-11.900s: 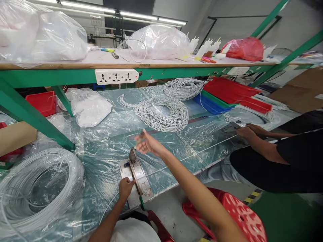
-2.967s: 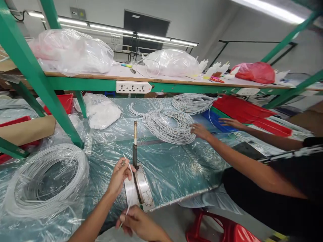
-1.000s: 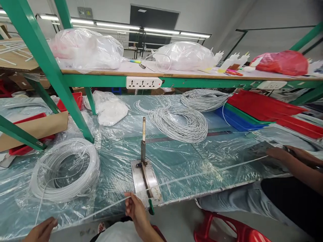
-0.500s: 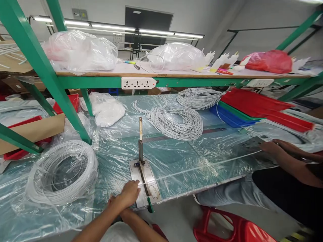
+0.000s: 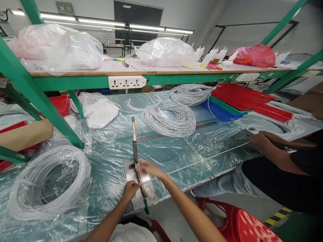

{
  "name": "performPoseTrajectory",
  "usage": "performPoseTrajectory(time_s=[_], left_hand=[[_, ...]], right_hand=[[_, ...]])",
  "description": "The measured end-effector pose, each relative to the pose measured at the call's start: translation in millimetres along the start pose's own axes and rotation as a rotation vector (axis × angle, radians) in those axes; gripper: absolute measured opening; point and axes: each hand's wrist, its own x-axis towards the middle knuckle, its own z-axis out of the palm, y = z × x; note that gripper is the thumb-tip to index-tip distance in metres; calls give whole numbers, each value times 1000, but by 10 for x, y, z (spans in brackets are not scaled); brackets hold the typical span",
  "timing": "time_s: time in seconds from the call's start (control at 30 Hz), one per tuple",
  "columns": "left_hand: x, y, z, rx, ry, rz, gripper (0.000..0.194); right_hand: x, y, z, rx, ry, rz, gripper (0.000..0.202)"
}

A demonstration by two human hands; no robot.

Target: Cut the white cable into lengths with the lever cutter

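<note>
The left hand [image 5: 131,191] pinches the white tube [image 5: 207,159], nearly closed, at the lever cutter [image 5: 150,194] on the counter [image 5: 111,151]; the right hand [image 5: 150,169], partly open, shows nothing held. The raised lever [image 5: 135,151], if dropped, could nip nearby fingertips; a co-worker's pull could make the tube slip. No writing is readable.

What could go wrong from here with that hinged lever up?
1. Pinch or cut: the left hand grips the white strand right at the slot of the metal base, and the right hand is beside the raised lever. Fingers could get caught if it drops.
2. Tug: a co-worker's hand is at the strand's far end; a pull could shift it.
</note>
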Motion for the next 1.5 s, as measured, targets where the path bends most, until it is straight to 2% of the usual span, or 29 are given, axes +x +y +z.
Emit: performPoseTrajectory(time_s=[0.07, 0.17, 0.27, 0.33, 0.4, 0.47, 0.6, 0.67, 0.73, 0.8, 0.87, 0.97, 1.03, 1.07, 1.13, 1.2, 1.33, 1.5], left_hand=[[21, -17, 15, 14, 35, 12, 43], [56, -27, 28, 45, 75, 32, 44], [78, -32, 42, 77, 96, 36, 42], [81, -38, 53, 104, 113, 40, 39], [80, -46, 65, 135, 136, 49, 36], [79, -58, 79, 166, 162, 56, 35], [86, -92, 108, 217, 195, 65, 33], [94, -106, 119, 236, 197, 69, 32], [103, -111, 124, 249, 196, 70, 32], [110, -107, 126, 257, 194, 71, 32], [111, -98, 126, 260, 193, 69, 32], [103, -86, 124, 260, 200, 66, 33], [94, -82, 122, 257, 205, 69, 33], [89, -80, 122, 255, 206, 73, 32], [80, -76, 121, 249, 208, 85, 32], [73, -72, 120, 242, 212, 100, 32], [69, -75, 121, 228, 216, 124, 34], [83, -111, 133, 211, 222, 127, 33]], right_hand=[[304, -411, -150, -47, 115, -101, 20], [792, -828, -178, -74, 185, -154, 35], [1160, -1018, -99, -73, 180, -139, 49], [1275, -1070, -57, -64, 174, -127, 55], [1267, -1096, -47, -57, 169, -113, 59], [1133, -1106, -68, -51, 159, -99, 61], [557, -1039, -146, -14, 71, -104, 66], [172, -933, -174, 1, 27, -92, 65], [-234, -765, -182, -10, 12, -59, 54], [-620, -536, -164, -17, 18, -9, 39], [-946, -244, -125, 16, 67, 55, 33], [-1246, 295, -54, 87, 224, 136, 57], [-1304, 689, -23, 85, 319, 162, 70], [-1297, 881, -16, 65, 350, 176, 70], [-1242, 1223, -17, -7, 395, 177, 61], [-1176, 1478, -29, -116, 449, 97, 49], [-1129, 1718, -32, -360, 542, -112, 42], [-1161, 1788, 11, -513, 582, -77, 42]])
